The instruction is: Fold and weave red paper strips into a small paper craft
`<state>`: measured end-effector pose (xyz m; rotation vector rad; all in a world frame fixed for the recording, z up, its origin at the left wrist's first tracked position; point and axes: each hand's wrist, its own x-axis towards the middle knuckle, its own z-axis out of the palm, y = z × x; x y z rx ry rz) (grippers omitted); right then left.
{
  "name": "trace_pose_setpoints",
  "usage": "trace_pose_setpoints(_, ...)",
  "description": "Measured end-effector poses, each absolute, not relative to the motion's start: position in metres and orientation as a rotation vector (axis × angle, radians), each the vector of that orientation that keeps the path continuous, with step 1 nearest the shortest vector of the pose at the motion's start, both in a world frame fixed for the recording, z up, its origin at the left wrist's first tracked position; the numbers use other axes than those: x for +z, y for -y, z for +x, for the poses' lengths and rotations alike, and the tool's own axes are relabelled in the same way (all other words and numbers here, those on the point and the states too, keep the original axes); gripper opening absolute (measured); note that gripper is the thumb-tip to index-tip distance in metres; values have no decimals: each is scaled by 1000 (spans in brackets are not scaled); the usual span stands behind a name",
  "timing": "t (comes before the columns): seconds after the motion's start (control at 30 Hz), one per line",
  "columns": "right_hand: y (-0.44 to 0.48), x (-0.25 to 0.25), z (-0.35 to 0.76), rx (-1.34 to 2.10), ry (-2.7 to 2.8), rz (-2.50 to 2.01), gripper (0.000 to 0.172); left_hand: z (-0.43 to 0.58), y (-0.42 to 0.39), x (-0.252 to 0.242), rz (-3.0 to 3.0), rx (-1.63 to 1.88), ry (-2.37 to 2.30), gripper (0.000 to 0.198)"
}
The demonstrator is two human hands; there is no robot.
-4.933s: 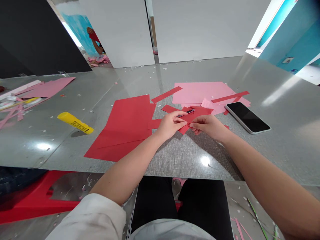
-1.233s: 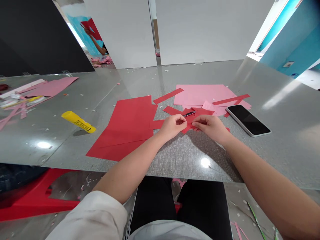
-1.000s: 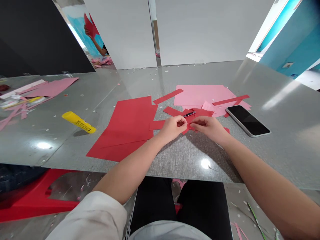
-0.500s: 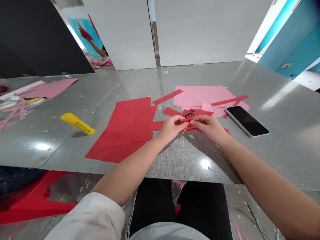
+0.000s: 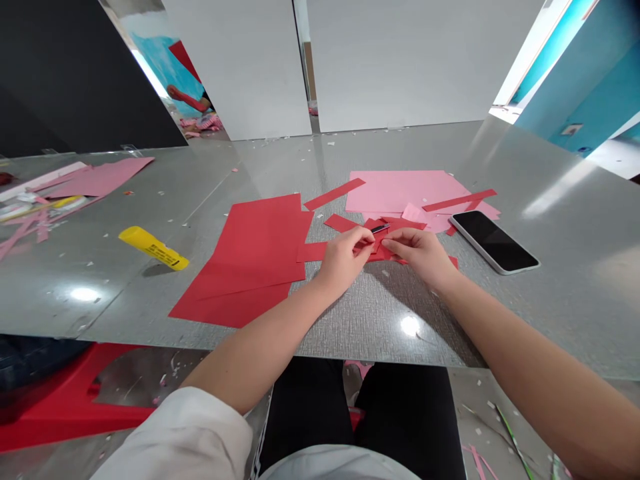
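Red paper pieces (image 5: 379,250), flat and straight-edged, overlap on the grainy tabletop (image 5: 350,320); left hand (image 5: 346,252) and right hand (image 5: 421,253) curl fingers (image 5: 401,235) there, whether gripping I cannot tell.

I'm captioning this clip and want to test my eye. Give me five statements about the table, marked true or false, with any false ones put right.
1. The phone lies to the right of the right hand. True.
2. The phone's screen is lit up. False: it is dark.
3. The large red sheets lie between the yellow tube and the left hand. True.
4. The large pink sheet lies nearer the person than the hands. False: the large pink sheet lies beyond them.
5. The left sleeve is white. True.
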<state>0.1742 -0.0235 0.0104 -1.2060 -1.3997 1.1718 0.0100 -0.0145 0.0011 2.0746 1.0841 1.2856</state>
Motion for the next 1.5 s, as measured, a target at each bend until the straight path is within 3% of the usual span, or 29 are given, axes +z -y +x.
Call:
trace_pose_setpoints(0.23,25,13,174,1198,1339,-1216,18,7,15,-1,2426,1222,-1048,24)
trace_pose_setpoints(0.67,23,11,176,1267,1310,-1181,20,6,15,-2,2477,1200,-1012,21)
trace_pose_setpoints(1.07,22,10,179,965,1651,-1228,20,8,12,7,1595,959,-943,13)
trace_pose_setpoints(1.5,24,10,178,1063,1543,-1305,25,11,10,4,1302,956,-956,14)
